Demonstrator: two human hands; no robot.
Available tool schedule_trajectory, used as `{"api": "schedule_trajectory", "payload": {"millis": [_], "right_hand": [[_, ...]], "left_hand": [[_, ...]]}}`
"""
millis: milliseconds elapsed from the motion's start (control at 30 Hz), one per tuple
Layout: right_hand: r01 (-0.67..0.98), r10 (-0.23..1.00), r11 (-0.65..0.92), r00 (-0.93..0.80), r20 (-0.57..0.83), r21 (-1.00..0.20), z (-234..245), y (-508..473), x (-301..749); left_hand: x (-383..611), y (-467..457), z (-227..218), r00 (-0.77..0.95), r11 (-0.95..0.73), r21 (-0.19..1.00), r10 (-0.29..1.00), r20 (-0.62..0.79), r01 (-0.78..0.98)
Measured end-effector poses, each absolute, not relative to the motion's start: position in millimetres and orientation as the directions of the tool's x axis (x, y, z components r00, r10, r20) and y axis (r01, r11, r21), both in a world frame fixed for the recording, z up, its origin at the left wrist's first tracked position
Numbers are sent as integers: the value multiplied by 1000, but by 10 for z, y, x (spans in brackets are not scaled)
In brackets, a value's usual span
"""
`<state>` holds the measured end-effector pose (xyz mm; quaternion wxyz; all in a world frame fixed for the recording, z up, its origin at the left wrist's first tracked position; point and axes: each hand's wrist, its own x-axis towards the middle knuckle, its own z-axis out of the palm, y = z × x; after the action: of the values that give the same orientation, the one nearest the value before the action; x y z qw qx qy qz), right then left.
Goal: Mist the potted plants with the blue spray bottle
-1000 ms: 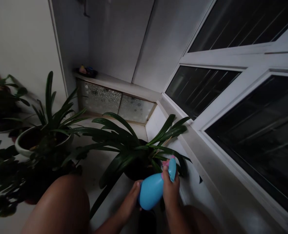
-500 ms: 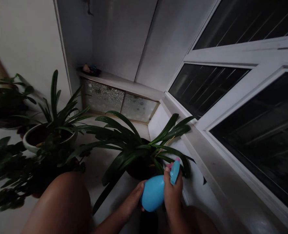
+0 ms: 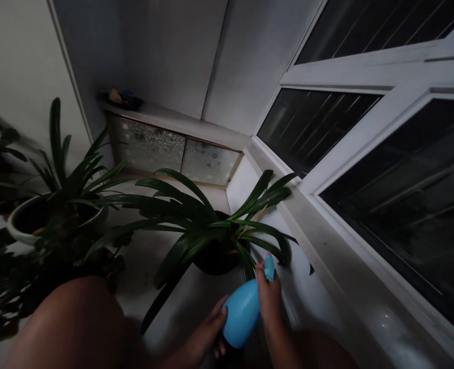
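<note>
A blue spray bottle [image 3: 242,313] with a pink nozzle is held tilted between my two hands, low in the view. My right hand [image 3: 268,292] wraps round its neck and trigger. My left hand [image 3: 214,324] grips the lower body from the left side, its fingers partly hidden beneath. Just beyond the bottle stands a potted plant [image 3: 196,241] with long, dark green strap leaves. Its dark pot [image 3: 216,262] is partly covered by them. The nozzle is close to the leaves on the plant's right side. No spray can be made out.
A second strap-leaved plant grows in a pale round pot [image 3: 19,233] at left, with bushy foliage [image 3: 54,271] in front. My bare knee [image 3: 69,323] is lower left. A window ledge [image 3: 327,256] runs along the right under dark windows [image 3: 319,128]. A low glass-doored cabinet [image 3: 173,151] is behind.
The view has shifted a little, so the plants and cabinet appear further left and slightly higher. The bottle is tipped more upright, its base lower; both hands keep their hold.
</note>
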<state>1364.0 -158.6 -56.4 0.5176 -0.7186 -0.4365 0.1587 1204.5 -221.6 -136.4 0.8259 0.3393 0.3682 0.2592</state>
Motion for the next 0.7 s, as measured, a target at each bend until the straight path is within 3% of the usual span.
{"api": "schedule_trajectory", "payload": {"millis": [200,400,600,700], "right_hand": [[305,826,-105,557,88,-946,-582,-1714,13585],[467,782,-122,589,205,-876,-628,-1779,13596],[458,835,-151,534,135,-876,-742,-1734,13692],[532,844,-140,506,180,-835,-798,-1696,13741]], "left_hand": [[12085,-2204,-1428,587,648,743,672,-451,-170],[12143,-2243,-1438,591,669,731,647,-482,-135],[12160,-2356,-1416,589,687,719,625,-512,-105],[12194,-2433,-1459,593,713,688,614,-520,-135]]}}
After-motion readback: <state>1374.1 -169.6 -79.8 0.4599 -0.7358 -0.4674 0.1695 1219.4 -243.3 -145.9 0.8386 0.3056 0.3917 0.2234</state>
